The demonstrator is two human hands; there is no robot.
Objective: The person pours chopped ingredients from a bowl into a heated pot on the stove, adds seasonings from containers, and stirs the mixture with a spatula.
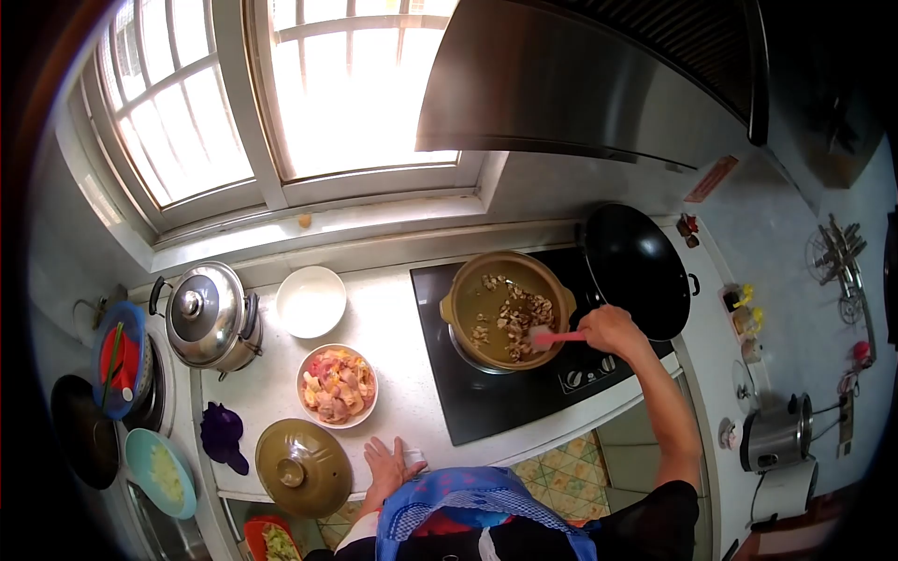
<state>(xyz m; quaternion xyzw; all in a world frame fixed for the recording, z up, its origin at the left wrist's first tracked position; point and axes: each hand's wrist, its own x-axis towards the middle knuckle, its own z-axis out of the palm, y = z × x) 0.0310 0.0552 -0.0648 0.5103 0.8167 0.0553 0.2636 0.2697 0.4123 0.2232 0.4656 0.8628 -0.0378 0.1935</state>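
My right hand (610, 329) is closed around the pink handle of a spatula (558, 338). The spatula's pale head dips into a brown clay pot (449, 309) on the stove, among browned chopped pieces (524, 318) and some liquid. On the counter's front edge my left hand (385, 462) lies flat with its fingers spread, beside a small white cloth or paper (412, 457). Close to that hand are a brown pot lid (304, 467) and a white bowl of raw meat pieces (338, 385).
A black wok (639, 271) occupies the right burner. Left of the stove stand a white bowl (311, 302), a steel lidded pot (208, 316) and a purple cloth-like item (223, 432). A turquoise bowl (160, 474) is farther left. The range hood (561, 89) hangs above.
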